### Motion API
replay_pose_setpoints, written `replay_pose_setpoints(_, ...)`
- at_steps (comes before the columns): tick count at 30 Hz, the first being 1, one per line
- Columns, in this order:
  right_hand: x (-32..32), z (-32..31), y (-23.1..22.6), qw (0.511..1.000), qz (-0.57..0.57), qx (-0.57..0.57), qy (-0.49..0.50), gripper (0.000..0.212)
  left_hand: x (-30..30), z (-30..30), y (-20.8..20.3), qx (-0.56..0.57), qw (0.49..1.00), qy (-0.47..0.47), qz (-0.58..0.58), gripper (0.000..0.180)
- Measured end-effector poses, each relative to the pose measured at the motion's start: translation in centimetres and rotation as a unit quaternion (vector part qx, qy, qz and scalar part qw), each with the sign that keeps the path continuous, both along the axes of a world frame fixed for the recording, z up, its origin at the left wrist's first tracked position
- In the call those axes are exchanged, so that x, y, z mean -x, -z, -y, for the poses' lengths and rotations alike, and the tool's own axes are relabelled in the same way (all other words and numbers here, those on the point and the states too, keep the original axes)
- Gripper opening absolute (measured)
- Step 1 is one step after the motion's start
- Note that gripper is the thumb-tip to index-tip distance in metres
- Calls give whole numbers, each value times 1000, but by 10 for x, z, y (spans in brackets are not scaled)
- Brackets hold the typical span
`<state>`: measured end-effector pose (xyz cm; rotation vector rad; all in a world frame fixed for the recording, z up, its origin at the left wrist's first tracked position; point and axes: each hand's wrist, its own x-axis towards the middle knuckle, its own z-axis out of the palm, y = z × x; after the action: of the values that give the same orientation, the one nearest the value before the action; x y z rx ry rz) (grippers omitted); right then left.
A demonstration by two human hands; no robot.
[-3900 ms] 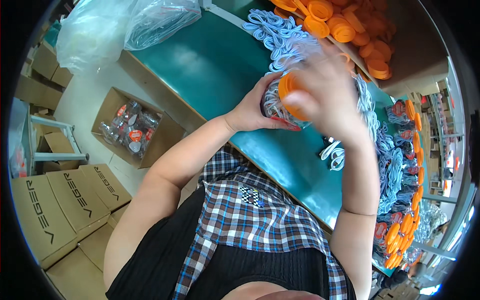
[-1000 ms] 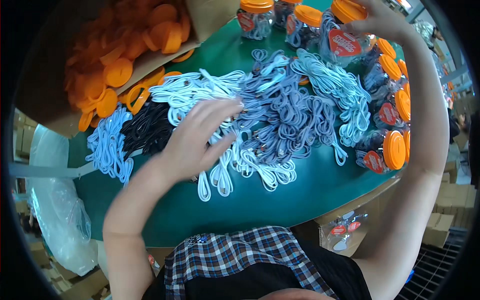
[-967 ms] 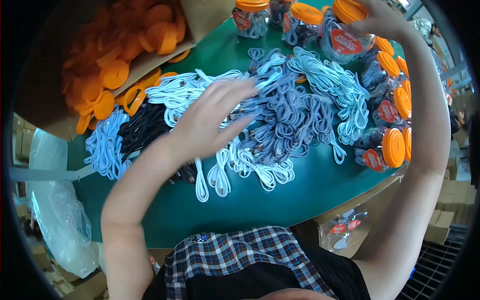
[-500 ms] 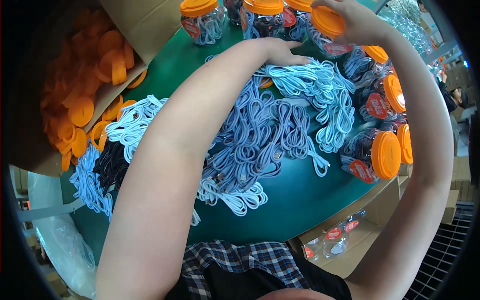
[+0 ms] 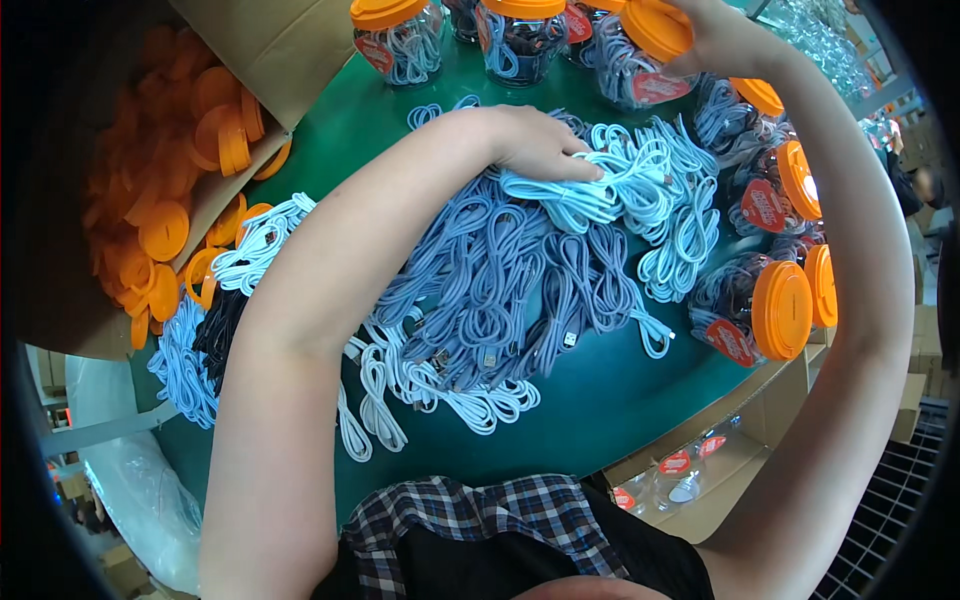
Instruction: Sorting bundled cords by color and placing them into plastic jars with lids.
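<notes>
My right hand point(image 5: 722, 38) is closed around the orange lid of a clear jar point(image 5: 625, 72) at the far side of the table. The jar leans, and grey coiled cables show through its wall. My left hand point(image 5: 540, 145) lies palm down on a bundle of pale blue cables point(image 5: 570, 200), its thumb stretched out and apart from the fingers. Some fingertips are hidden. Below that hand spreads a heap of grey-blue cables point(image 5: 480, 260). White cables point(image 5: 480, 405) stick out at the heap's near edge.
Lidded jars line the back and right, one point(image 5: 740, 310) lying on its side. At left, a cardboard box point(image 5: 270, 50) holds orange lids point(image 5: 165, 230), near black cables point(image 5: 215, 335). Below the table's right edge, another box point(image 5: 745, 460) contains clear jars.
My left hand has drawn back toward me, and the pale blue cables under it have shifted nearer. The jar under my right hand has moved slightly left. More white cables show beside my left forearm.
</notes>
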<state>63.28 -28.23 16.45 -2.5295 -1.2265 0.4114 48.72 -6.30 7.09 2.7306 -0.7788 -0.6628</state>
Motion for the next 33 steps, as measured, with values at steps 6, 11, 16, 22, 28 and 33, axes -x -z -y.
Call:
replay_pose_setpoints(6,-6,-14,32,989,100,-41,-99,83,25,-4,-12,19,1000,-4,16,64)
replay_pose_setpoints(11,-21,5,22,992,47,-42,-106,78,23,-16,-1,92,996,-6,14,58)
replay_pose_setpoints(16,18,-8,-5,971,153,173,55,73,11,-29,15,168,985,-26,-17,51)
replay_pose_setpoints(22,87,-6,6,893,276,343,90,47,21,-69,26,319,941,-98,48,49)
replay_pose_setpoints(28,77,13,57,905,50,394,151,64,17,-44,31,208,959,-119,149,55)
replay_pose_setpoints(33,73,8,71,926,-103,318,174,83,24,-5,18,126,977,-61,163,63)
